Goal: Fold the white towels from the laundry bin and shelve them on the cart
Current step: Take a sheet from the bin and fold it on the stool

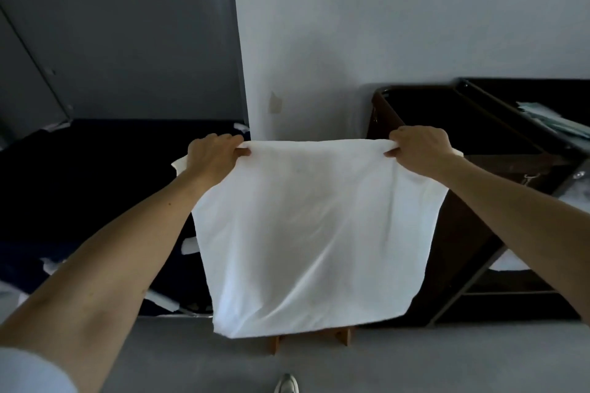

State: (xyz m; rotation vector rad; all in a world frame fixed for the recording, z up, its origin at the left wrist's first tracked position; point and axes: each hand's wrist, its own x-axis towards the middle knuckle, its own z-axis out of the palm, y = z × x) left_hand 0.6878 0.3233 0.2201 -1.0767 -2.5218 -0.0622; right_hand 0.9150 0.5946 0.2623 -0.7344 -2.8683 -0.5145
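Note:
A white towel hangs spread out in front of me, held up by its top edge. My left hand pinches the top left corner and my right hand pinches the top right corner, both arms stretched forward. The towel's lower edge hangs just above a small wooden stand, most of which it hides. To the left lies a dark laundry bin with scraps of white cloth showing inside. On the right stands a dark brown cart with white towels on a lower shelf.
A grey-white wall corner rises straight ahead behind the towel. Pale folded items lie on the cart's top. The grey floor stretches below, with my shoe at the bottom edge.

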